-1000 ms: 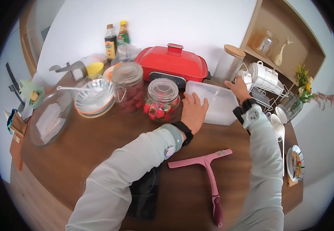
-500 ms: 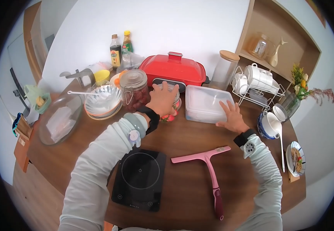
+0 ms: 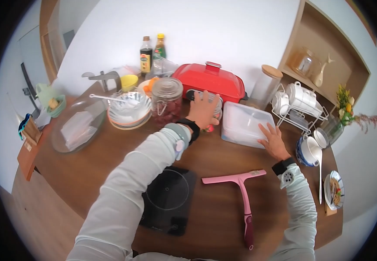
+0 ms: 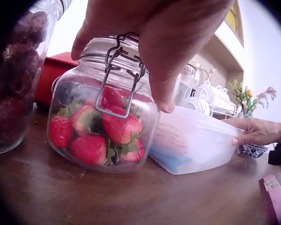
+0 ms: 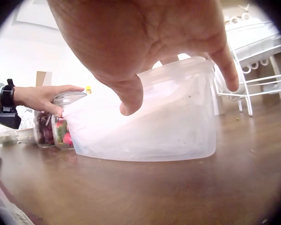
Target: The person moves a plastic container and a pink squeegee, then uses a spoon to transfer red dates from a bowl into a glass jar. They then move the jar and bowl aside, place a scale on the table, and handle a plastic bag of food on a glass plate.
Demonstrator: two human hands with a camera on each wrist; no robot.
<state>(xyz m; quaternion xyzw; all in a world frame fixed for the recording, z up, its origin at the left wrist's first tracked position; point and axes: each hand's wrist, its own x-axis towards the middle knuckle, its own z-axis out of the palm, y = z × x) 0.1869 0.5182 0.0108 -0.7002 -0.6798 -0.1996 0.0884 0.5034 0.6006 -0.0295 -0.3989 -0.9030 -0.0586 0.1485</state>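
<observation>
My left hand (image 3: 203, 111) lies with spread fingers over the lid of a clip-top glass jar of strawberries (image 4: 100, 126), its fingers and thumb on opposite sides of the lid in the left wrist view. My right hand (image 3: 275, 142) is at the near right corner of a translucent plastic container (image 3: 246, 124), fingers spread over its edge. In the right wrist view this hand hangs above the container (image 5: 150, 126); contact is hard to tell. A larger jar of dark red fruit (image 3: 166, 102) stands left of the strawberries.
Behind are a red cooker (image 3: 210, 80) and a wooden-lidded canister (image 3: 266, 85). A cup rack (image 3: 299, 106) stands right, stacked bowls (image 3: 130, 111) left. Nearer lie a pink squeegee (image 3: 243, 191) and a black hob (image 3: 169, 200).
My left hand has moved from beside the container onto the strawberry jar's lid. My right hand has come back from near the cup rack to the container's near right corner. The head view has shifted.
</observation>
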